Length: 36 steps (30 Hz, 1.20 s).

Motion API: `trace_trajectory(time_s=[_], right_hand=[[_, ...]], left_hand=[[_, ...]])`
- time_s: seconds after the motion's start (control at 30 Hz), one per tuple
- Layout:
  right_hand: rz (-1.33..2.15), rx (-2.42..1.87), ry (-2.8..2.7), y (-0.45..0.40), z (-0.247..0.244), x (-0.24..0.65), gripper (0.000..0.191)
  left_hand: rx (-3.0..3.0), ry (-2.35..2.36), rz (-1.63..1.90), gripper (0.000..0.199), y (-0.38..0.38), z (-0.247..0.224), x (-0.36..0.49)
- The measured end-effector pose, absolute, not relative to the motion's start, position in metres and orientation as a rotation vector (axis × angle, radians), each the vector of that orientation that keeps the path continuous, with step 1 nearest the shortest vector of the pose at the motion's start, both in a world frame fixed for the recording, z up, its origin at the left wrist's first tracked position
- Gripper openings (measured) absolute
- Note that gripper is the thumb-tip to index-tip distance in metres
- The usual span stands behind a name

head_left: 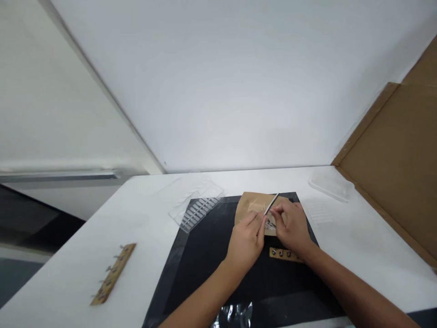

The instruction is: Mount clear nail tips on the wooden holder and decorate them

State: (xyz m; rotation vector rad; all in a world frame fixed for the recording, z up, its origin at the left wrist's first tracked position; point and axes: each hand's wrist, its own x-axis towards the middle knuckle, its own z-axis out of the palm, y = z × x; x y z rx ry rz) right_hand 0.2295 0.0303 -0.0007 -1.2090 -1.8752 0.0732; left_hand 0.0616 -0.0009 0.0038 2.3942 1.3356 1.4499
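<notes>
Over the far part of a black mat (211, 255), my left hand (246, 237) pinches a thin, flat strip (272, 203), dark with a light edge, like a nail file. The strip slants up to the right. My right hand (291, 225) is closed just beside it, thumb and fingertips together; whatever they hold is too small to make out. Beneath both hands lies a brown paper pouch (241, 208) with a clear window and small dark items showing. Partly behind my right wrist is a wooden strip (280, 253) with several small metal pieces on it.
A clear tray (198, 213) with rows of slots overlaps the mat's far left corner. Another wooden strip with metal pegs (114, 273) rests on the white table at left. A clear plastic box (329, 187) stands far right, near a cardboard panel (392, 168). Shiny clear plastic (235, 315) lies in front.
</notes>
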Motion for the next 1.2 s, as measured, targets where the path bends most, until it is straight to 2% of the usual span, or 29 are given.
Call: trace_trajectory(time_s=[0.73, 1.0, 1.2], right_hand=[[0.193, -1.197, -1.835, 0.028, 0.02, 0.241, 0.025], [0.075, -1.213, -1.858, 0.031, 0.009, 0.241, 0.022], [0.113, -1.177, -1.932, 0.032, 0.007, 0.235, 0.019]], left_hand=[[2.402, 1.352, 1.51, 0.019, -0.001, 0.004, 0.065], [2.327, 1.278, 1.56, 0.017, -0.003, 0.005, 0.066], [2.36, 1.301, 1.557, 0.016, -0.004, 0.004, 0.067]])
